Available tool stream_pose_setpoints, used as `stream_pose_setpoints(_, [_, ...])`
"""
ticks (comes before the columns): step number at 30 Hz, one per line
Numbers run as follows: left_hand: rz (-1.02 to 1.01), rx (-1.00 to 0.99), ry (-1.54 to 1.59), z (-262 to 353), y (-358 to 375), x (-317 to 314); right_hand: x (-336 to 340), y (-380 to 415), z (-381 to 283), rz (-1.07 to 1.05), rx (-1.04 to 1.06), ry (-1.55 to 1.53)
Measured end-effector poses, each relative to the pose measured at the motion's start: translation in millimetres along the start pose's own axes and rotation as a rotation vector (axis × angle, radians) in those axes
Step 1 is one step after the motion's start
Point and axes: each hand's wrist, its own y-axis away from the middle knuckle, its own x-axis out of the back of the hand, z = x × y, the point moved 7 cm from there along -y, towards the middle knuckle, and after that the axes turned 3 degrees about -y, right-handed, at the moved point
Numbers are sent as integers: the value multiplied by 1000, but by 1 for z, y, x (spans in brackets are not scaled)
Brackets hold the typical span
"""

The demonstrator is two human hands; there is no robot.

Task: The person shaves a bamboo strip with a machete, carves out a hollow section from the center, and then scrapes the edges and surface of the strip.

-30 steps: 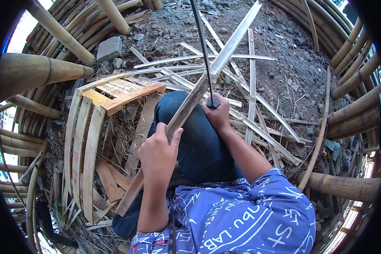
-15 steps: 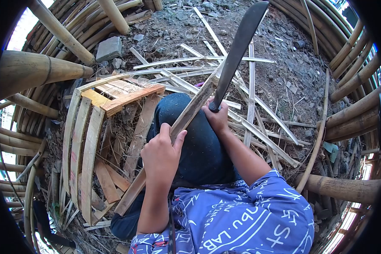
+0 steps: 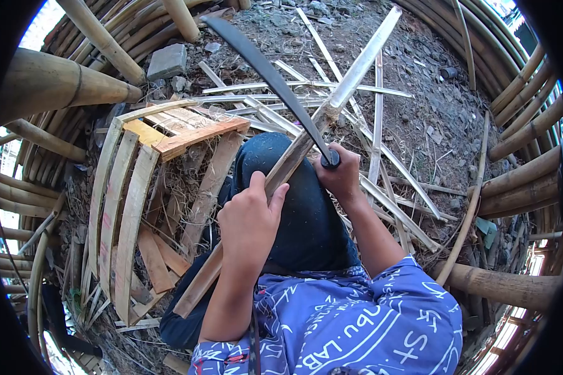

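Note:
My left hand point(image 3: 251, 215) grips a long split bamboo piece point(image 3: 289, 164), which slants across my raised knee with its far end pointing up and right. The piece's near half shows its dark hollow side; its far end is pale. A machete point(image 3: 272, 81) is held by its dark handle in my right hand point(image 3: 342, 174), close beside the knee. Its black blade crosses the bamboo around a joint and reaches up to the left. On the ground beyond lie several pale bamboo strips point(image 3: 377, 119), crisscrossed in a loose pile.
To my left stands a slatted wooden crate point(image 3: 201, 139) with scraps around it. Thick bamboo poles point(image 3: 75, 87) jut in from the left, and another pole point(image 3: 497, 284) lies at my right. A concrete block point(image 3: 167, 61) rests on the rubble behind the crate.
The machete has swung from pointing up and right to pointing up and left, its blade now across the bamboo. Both hands sit slightly further right, and the bamboo's pale far end is exposed.

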Motion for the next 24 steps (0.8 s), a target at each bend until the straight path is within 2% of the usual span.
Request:
stream_pose_setpoints(5, [35,-22,-53,8,-3,2,8,-11,5,-12,45,124])
stream_pose_setpoints(8, [57,-41,-70,10,-2,-3,14,-27,27,19,-48,394])
stream_pose_setpoints(13, [60,-26,-54,10,-5,-4,15,-19,18,28,-97,234])
stream_pose_setpoints(17, [68,-30,-62,8,-2,-2,17,-13,-3,7,10,224])
stream_pose_setpoints(19, [72,-42,-76,11,-1,-4,23,-29,16,-71,-86,377])
stream_pose_setpoints(21, [86,-33,-89,17,-2,-5,26,-34,30,-45,-68,481])
stream_pose_setpoints(24, [96,-44,-88,17,-5,-3,21,-21,14,-60,-94,239])
